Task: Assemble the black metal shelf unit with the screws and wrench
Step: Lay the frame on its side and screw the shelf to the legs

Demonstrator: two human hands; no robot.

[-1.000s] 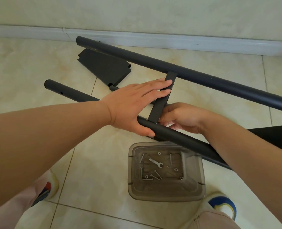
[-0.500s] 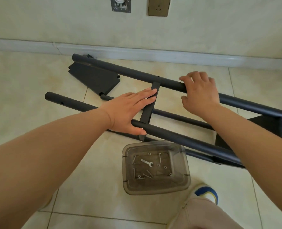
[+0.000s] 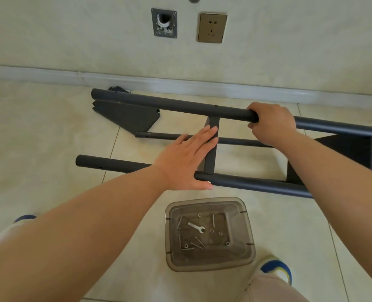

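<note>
At the far left, bare cream tile floor [image 3: 39, 127] runs from the white skirting board [image 3: 202, 86] toward the camera, open on that side up to the blunt left ends of two round black metal tubes. The far tube [image 3: 169, 103] lies nearly parallel to the skirting and just in front of it, with only a narrow strip of tile between; the near tube [image 3: 257, 184] runs lower in the view, its left end [image 3: 80, 161] free over open floor. Under the far tube's left end sits a flat black metal shelf panel [image 3: 126, 115], its angled edge pointing at a thin black rod [image 3: 158, 135] that lies between the tubes. The left hand [image 3: 187, 159] lies flat with its fingers straight and together, palm over the near tube and fingertips on the short flat black crossbar [image 3: 212, 147] that joins the two tubes. Below it stands a clear grey plastic container [image 3: 246, 253] on the tile, just short of the near tube, holding a small silver wrench [image 3: 196, 227] and loose screws and nuts [image 3: 213, 221]. Right of the crossbar, the right hand [image 3: 270, 123] is curled round the far tube. At the right edge a second black panel [image 3: 355, 153] spans the tubes. Blue-and-white shoes [image 3: 276, 269] frame the container.
</note>
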